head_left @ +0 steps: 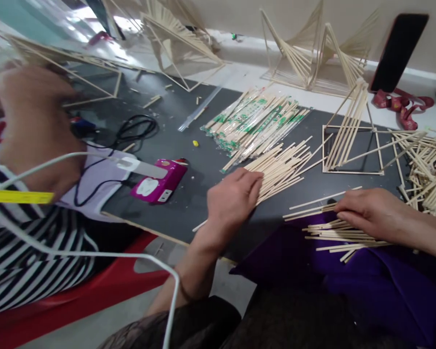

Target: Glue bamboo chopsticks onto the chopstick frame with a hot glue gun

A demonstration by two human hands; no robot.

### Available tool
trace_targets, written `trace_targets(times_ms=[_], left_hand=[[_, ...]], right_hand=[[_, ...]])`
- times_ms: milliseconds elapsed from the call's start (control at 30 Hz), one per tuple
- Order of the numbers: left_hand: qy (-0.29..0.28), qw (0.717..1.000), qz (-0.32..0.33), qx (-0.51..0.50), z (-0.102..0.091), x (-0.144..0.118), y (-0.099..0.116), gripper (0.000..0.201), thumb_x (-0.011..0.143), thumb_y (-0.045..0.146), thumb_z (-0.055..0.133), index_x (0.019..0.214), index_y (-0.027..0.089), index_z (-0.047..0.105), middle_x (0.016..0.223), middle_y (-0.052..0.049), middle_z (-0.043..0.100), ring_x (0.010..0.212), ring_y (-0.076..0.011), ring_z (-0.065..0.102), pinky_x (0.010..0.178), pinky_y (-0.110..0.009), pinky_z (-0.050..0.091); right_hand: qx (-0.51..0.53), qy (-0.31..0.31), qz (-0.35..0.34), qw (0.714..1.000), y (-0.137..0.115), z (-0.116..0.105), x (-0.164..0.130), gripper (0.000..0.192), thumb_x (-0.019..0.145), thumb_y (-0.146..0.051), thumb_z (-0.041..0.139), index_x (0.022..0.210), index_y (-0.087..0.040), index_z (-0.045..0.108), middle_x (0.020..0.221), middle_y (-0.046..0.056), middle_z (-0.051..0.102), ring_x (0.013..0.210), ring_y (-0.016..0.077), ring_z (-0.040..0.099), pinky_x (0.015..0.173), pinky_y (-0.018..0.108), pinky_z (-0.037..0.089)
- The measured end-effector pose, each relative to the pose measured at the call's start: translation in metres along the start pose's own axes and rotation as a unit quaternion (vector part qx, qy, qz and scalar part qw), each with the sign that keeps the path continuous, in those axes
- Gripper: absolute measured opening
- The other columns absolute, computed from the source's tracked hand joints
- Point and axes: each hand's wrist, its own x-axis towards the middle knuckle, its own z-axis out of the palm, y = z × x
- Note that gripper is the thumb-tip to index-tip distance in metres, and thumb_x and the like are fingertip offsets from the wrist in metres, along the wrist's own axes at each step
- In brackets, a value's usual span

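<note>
My left hand [234, 198] lies with curled fingers over the near ends of a spread pile of thin wooden chopsticks [281, 167] on the dark tabletop. To its right, my right hand [370, 213] is closed, thumb and fingers pinched at the end of a chopstick [310, 212]. Under that hand, more loose chopsticks [334, 231] rest on purple cloth [378, 281] over my lap and the table edge. Behind the pile lie clear packets of chopsticks [254, 121] with green print. Exactly how many sticks each hand grips is hidden.
A stick frame [352, 172] stands beyond my right hand, with a heap of sticks [432, 169] beside it. Further back are twisted stick models [294, 58] and a phone [399, 51]. Left are a magenta power adapter [160, 180], a white cable [105, 254] and another person's blurred arm [39, 121].
</note>
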Motion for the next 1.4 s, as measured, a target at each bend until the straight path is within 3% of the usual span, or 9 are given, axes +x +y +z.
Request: trace_targets(times_ms=[100, 200, 367, 633, 800, 900, 1133, 1300, 1400], left_hand=[[0.009, 0.999, -0.039, 0.037, -0.006, 0.011, -0.012, 0.038, 0.096, 0.039, 0.038, 0.108, 0.022, 0.069, 0.109, -0.010, 0.068, 0.104, -0.0274, 0.062, 0.073, -0.034, 0.045], [-0.019, 0.996, -0.048, 0.066, -0.004, 0.020, -0.016, 0.036, 0.095, 0.039, 0.040, 0.108, 0.023, 0.069, 0.111, -0.009, 0.068, 0.106, -0.0280, 0.061, 0.071, -0.034, 0.044], [-0.055, 0.995, -0.044, 0.073, 0.004, 0.028, -0.014, 0.035, 0.093, 0.038, 0.041, 0.110, 0.023, 0.068, 0.112, -0.008, 0.068, 0.101, -0.0264, 0.064, 0.069, -0.032, 0.045], [-0.081, 0.995, -0.046, -0.033, -0.002, 0.029, -0.011, 0.028, 0.086, 0.041, 0.049, 0.094, 0.025, 0.071, 0.095, -0.003, 0.072, 0.086, -0.0239, 0.066, 0.068, -0.032, 0.044], [-0.040, 0.996, -0.083, 0.004, -0.004, 0.037, -0.011, 0.032, 0.089, 0.040, 0.044, 0.098, 0.023, 0.070, 0.108, -0.009, 0.069, 0.095, -0.0293, 0.066, 0.073, -0.037, 0.045], [-0.074, 0.991, -0.095, 0.057, -0.001, 0.043, -0.015, 0.032, 0.088, 0.038, 0.044, 0.102, 0.022, 0.068, 0.111, -0.011, 0.069, 0.095, -0.0318, 0.066, 0.070, -0.038, 0.045], [-0.125, 0.989, -0.081, -0.004, 0.002, 0.048, -0.016, 0.026, 0.082, 0.038, 0.052, 0.095, 0.022, 0.068, 0.087, -0.005, 0.072, 0.078, -0.0236, 0.065, 0.065, -0.031, 0.041], [-0.128, 0.987, -0.097, -0.025, -0.003, 0.053, -0.015, 0.025, 0.078, 0.037, 0.054, 0.086, 0.020, 0.070, 0.076, -0.003, 0.070, 0.066, -0.0191, 0.059, 0.060, -0.028, 0.036], [-0.101, 0.987, -0.091, -0.080, -0.004, 0.060, -0.022, 0.025, 0.076, 0.039, 0.055, 0.080, 0.019, 0.070, 0.067, -0.001, 0.066, 0.062, -0.0162, 0.055, 0.060, -0.027, 0.035]], right_hand=[[-0.084, -0.043, 0.014, 0.995, -0.022, -0.001, 0.019, 0.025, 0.092, -0.026, 0.046, 0.095, -0.018, 0.070, 0.092, 0.009, 0.069, 0.073, 0.0187, 0.062, 0.055, 0.029, 0.028], [-0.108, -0.056, 0.001, 0.993, -0.038, 0.000, 0.034, 0.024, 0.092, -0.026, 0.047, 0.092, -0.017, 0.069, 0.091, 0.008, 0.067, 0.066, 0.0153, 0.056, 0.051, 0.029, 0.016], [-0.093, -0.060, -0.007, 0.994, -0.038, 0.008, 0.043, 0.021, 0.092, -0.024, 0.049, 0.090, -0.016, 0.068, 0.090, 0.009, 0.066, 0.063, 0.0138, 0.053, 0.051, 0.029, 0.013], [-0.088, -0.078, 0.010, 0.993, -0.025, 0.013, 0.037, 0.018, 0.091, -0.021, 0.052, 0.090, -0.016, 0.069, 0.092, 0.008, 0.068, 0.067, 0.0161, 0.059, 0.050, 0.029, 0.015], [-0.093, -0.083, 0.006, 0.992, -0.023, 0.014, 0.036, 0.020, 0.092, -0.022, 0.050, 0.092, -0.017, 0.069, 0.094, 0.008, 0.069, 0.069, 0.0171, 0.061, 0.050, 0.029, 0.016], [-0.095, -0.078, 0.006, 0.992, -0.021, 0.016, 0.035, 0.020, 0.092, -0.022, 0.050, 0.091, -0.017, 0.069, 0.093, 0.007, 0.069, 0.066, 0.0156, 0.059, 0.050, 0.029, 0.016], [-0.110, -0.052, -0.012, 0.992, -0.018, 0.015, 0.040, 0.023, 0.092, -0.022, 0.046, 0.090, -0.017, 0.068, 0.091, 0.007, 0.068, 0.064, 0.0157, 0.058, 0.049, 0.030, 0.018], [-0.166, 0.012, -0.081, 0.983, -0.021, 0.016, 0.063, 0.025, 0.088, -0.011, 0.045, 0.097, -0.015, 0.068, 0.097, 0.010, 0.066, 0.081, 0.0225, 0.062, 0.056, 0.032, 0.033], [-0.173, 0.040, -0.107, 0.978, -0.023, 0.021, 0.084, 0.029, 0.091, -0.011, 0.041, 0.101, -0.012, 0.068, 0.103, 0.013, 0.065, 0.092, 0.0246, 0.061, 0.065, 0.034, 0.041]])
